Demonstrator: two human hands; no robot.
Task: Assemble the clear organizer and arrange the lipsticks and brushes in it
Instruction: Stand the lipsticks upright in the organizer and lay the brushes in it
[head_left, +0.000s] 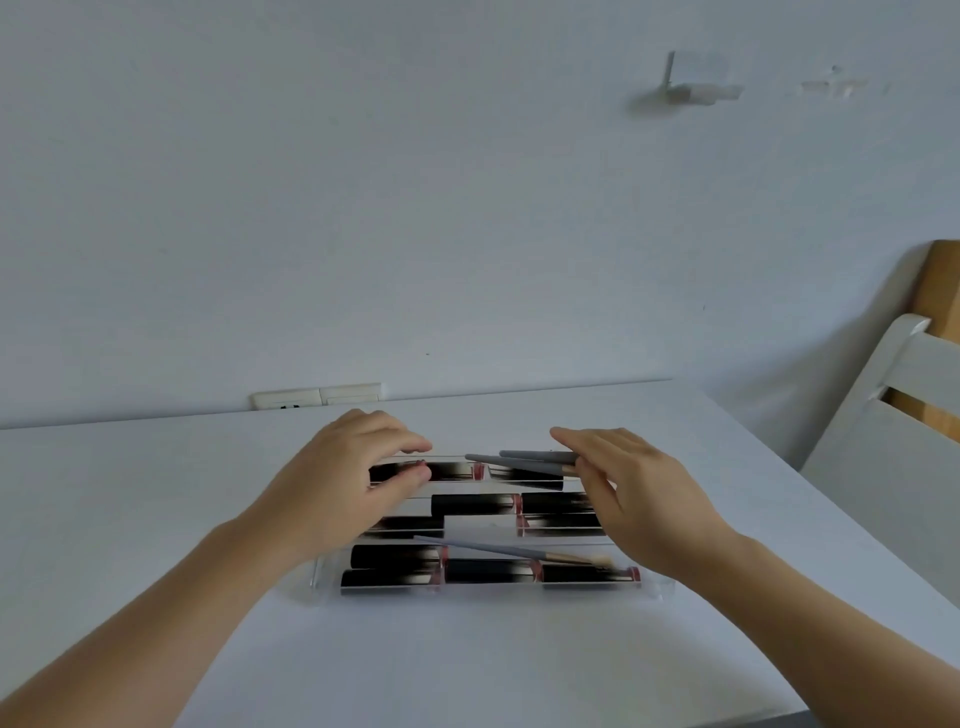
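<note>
A pale wall with a socket plate (317, 397) at its foot backs a white bench (156, 493), and a white chair (883, 415) stands at the far right. Near the middle of the bench sits the clear organizer (324, 584), already put together as far as can be judged, with its tiers stepping up toward the wall. The left hand (345, 483) hangs over the back left part, its fingers curled downward near a black lipstick (441, 472) in the top row; whether its grip actually pinches that tube I cannot tell. Further lipsticks lie on their sides across the rows, about 10 in all, including one in the middle row (475, 504) and one in the front row (488, 570). A grey brush (509, 551) rests slantwise in the front part, and 2 more brushes (524, 460) lie crossed at the back right. The right hand (639, 493) hovers beside them with fingers straight and spread, its fingertips touching or nearly touching their ends. The job looks almost finished: only tidying of the back row seems left.
</note>
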